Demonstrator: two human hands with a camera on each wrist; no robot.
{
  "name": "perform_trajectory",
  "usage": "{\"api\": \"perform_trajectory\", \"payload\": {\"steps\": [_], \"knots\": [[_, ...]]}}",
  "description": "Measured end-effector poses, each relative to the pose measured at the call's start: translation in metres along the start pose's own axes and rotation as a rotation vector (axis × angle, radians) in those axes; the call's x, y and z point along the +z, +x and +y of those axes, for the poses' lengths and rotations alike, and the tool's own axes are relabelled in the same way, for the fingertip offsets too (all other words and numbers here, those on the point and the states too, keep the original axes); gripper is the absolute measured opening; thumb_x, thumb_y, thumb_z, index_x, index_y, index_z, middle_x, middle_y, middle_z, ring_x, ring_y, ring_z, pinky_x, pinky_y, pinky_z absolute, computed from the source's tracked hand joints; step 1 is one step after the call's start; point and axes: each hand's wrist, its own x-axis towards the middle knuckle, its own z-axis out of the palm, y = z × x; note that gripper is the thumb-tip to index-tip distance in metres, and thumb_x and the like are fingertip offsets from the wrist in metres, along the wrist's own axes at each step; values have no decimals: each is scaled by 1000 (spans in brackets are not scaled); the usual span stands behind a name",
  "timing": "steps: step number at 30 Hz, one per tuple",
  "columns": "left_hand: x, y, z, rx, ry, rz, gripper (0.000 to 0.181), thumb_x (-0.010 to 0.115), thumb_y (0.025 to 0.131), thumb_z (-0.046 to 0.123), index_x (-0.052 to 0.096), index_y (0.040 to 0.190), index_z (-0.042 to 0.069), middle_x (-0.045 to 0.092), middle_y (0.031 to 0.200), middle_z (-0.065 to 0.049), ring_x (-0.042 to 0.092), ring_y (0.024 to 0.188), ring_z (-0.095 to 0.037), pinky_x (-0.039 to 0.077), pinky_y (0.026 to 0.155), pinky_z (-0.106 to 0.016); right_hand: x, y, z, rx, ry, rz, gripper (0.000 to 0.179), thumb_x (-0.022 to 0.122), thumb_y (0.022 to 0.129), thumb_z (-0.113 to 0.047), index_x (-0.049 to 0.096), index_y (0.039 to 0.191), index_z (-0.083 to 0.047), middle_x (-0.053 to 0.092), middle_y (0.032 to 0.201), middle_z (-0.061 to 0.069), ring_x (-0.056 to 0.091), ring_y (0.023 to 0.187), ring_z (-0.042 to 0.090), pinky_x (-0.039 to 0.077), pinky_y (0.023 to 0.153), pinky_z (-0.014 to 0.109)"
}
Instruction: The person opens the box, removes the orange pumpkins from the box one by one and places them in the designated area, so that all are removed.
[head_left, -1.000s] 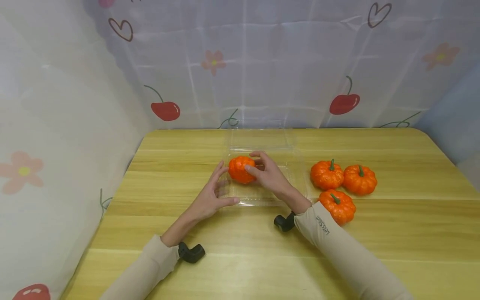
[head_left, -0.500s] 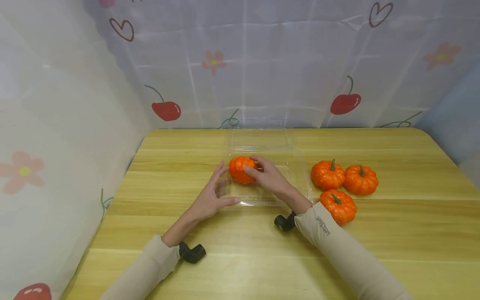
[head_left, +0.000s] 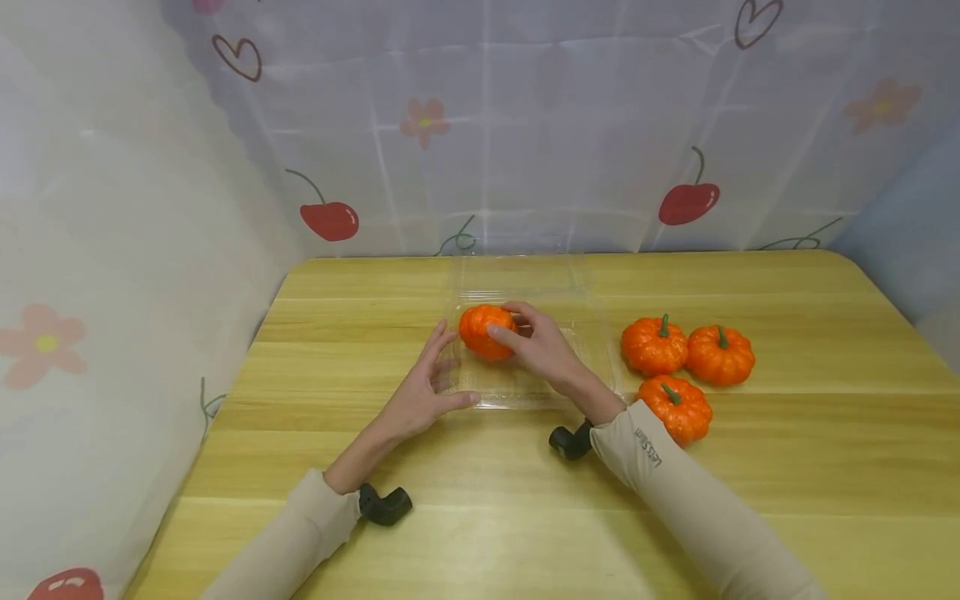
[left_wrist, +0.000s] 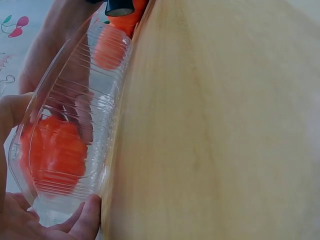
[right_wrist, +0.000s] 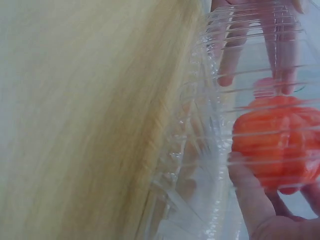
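Observation:
In the head view my right hand (head_left: 546,352) grips a small orange pumpkin (head_left: 480,332), thumb on its near side and fingers behind it. The pumpkin sits in the left part of a clear plastic clamshell container (head_left: 525,393) whose lid (head_left: 521,275) lies back. Its stem cannot be seen. Around the container's near left corner spreads my left hand (head_left: 408,406), fingers along the left side and thumb at the front edge. Through the clear wall, the left wrist view shows the same pumpkin (left_wrist: 59,157); the right wrist view shows it (right_wrist: 277,142) between my fingers.
To the right of the container, three more orange pumpkins with green stems stand close together: one at the left (head_left: 654,347), one at the right (head_left: 722,357), one nearer (head_left: 678,412). A printed curtain (head_left: 555,150) hangs behind the wooden table (head_left: 480,517).
The pumpkin has turned a little in my right hand and shifted slightly away and to the right. My left hand stays at the container's corner.

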Motion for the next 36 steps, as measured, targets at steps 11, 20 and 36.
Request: {"api": "perform_trajectory", "payload": {"steps": [11,20,36], "knots": [[1,-3,3,-18,-15,3,108,81,82,15,7,160,25,15,162,4,36,139,-34,37,109,-47,-1,-3,-2,-57,-46,-20,50,68,93,-28,53,137,-9,54,132,15,55,117,33,52,91,45],[0,-1,3,-10,-17,-5,110,82,81,16,5,160,25,16,162,2,36,139,-35,37,109,-48,-2,-4,-6,-123,-72,-26,48,71,91,-19,54,134,-6,58,130,14,52,122,32,50,95,47],[0,-2,5,-17,18,10,101,81,81,15,17,159,16,-1,165,5,37,138,-33,37,109,-46,-3,-26,-20,-173,-79,-45,70,77,86,-14,37,141,3,46,138,22,47,127,35,49,97,50]]}}
